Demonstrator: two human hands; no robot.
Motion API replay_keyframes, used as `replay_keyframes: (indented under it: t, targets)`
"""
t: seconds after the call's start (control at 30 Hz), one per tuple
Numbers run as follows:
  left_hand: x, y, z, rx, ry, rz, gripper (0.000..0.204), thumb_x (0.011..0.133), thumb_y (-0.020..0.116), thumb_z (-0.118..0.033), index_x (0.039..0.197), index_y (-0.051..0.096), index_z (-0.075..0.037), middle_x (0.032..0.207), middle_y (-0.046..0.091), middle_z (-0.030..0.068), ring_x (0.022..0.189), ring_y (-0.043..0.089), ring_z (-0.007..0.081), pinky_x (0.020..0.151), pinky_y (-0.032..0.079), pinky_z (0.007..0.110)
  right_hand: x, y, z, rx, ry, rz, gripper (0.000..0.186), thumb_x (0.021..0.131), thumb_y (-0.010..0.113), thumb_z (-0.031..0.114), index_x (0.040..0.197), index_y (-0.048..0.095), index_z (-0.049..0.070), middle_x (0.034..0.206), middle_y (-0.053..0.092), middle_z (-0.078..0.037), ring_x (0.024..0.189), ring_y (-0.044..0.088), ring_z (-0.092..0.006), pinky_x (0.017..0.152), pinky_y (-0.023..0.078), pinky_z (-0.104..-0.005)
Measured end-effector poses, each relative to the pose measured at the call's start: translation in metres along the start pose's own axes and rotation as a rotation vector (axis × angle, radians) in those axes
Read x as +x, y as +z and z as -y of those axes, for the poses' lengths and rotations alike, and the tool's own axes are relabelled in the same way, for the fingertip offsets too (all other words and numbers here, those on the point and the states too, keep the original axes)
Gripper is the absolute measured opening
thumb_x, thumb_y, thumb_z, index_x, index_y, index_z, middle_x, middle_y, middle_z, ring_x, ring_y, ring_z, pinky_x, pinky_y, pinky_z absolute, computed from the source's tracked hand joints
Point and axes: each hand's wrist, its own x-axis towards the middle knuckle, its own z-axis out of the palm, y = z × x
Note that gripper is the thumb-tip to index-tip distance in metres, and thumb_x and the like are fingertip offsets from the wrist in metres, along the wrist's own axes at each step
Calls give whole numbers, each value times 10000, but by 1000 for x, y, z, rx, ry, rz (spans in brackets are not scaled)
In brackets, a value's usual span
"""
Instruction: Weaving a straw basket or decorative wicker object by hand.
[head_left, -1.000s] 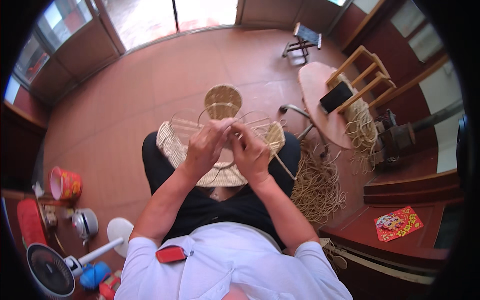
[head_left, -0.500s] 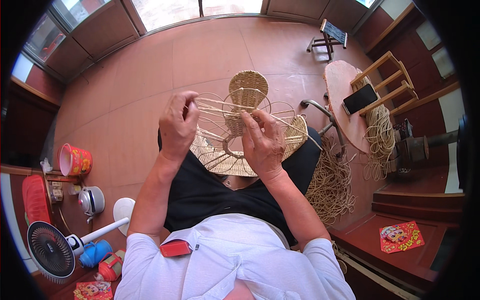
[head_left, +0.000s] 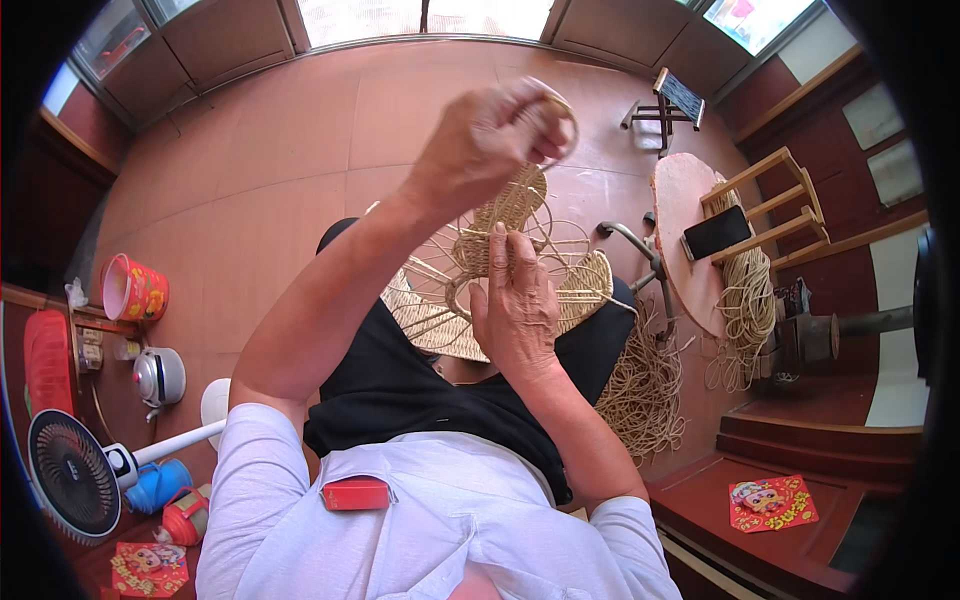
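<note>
- Nearest the camera, at the lower middle of the frame, the person is wearing a white shirt (head_left: pixel 400 520) with a small red item (head_left: pixel 355 493) showing at the chest pocket, and is sitting with dark trousers (head_left: pixel 400 390) across the lap.
- Just above the lap, the right hand (head_left: pixel 515 305) is pressing flat against the half-woven basket (head_left: pixel 500 270), fingers extended and together over the upright strands, steadying it rather than gripping around it.
- The basket is resting on the person's knees at the centre of the frame; its flat base and a small woven section are looking finished, while many bare ribs are standing open, so the sides appear largely left to weave.
- Higher up, the left hand (head_left: pixel 490 140) is lifting well above the basket, fingers pinched closed on a thin weaving strand (head_left: pixel 565 105) that is curving out of the fist.
- To the right, a heap of loose cane (head_left: pixel 645 385) is lying on the floor, with another bundle (head_left: pixel 745 305) hanging beside a wooden stool (head_left: pixel 690 220) carrying a dark phone (head_left: pixel 716 232).
- At the lower left, a fan (head_left: pixel 70 475), a kettle (head_left: pixel 158 376) and a red bucket (head_left: pixel 135 288) are standing.
- Farthest, at the upper right, a small folding stool (head_left: pixel 670 100) is standing on the tiled floor (head_left: pixel 260 150).
</note>
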Motion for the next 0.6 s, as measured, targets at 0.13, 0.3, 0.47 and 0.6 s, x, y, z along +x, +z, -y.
replay_keyframes:
  t: [0.13, 0.3, 0.47, 0.6]
  targets:
    - [-5, 11, 1, 114, -31, 162, 295, 1199, 579, -192, 1250, 741, 49, 1036, 786, 65, 1012, 774, 133, 956, 649, 305, 4, -3, 3, 0, 15, 19, 889, 916, 785, 245, 1673, 426, -50, 1535, 500, -209, 1198, 631, -345, 913, 573, -451]
    - [-10, -5, 9, -127, -54, 131, 300, 1194, 590, -187, 1324, 738, 38, 1098, 802, 86, 1103, 786, 166, 1014, 640, 317, 8, -9, 1, 12, 19, 73, 896, 922, 782, 237, 1673, 401, -69, 1535, 481, -215, 1199, 632, -346, 893, 590, -454]
    - [0, 6, 12, -117, -8, 174, 298, 1188, 600, -178, 1348, 740, 31, 1136, 819, 105, 1122, 788, 180, 1023, 637, 316, 5, -5, 2, -6, -15, 84, 916, 923, 779, 228, 1675, 372, -99, 1538, 463, -219, 1193, 638, -343, 865, 598, -445]
    - [2, 12, 9, 79, -26, 267, 309, 1178, 596, -144, 1386, 717, 49, 1142, 816, 113, 1097, 779, 171, 1017, 627, 314, 4, -2, 4, 26, 35, 158, 1041, 904, 840, 244, 1727, 286, -70, 1599, 393, -227, 1301, 595, -386, 996, 579, -470]
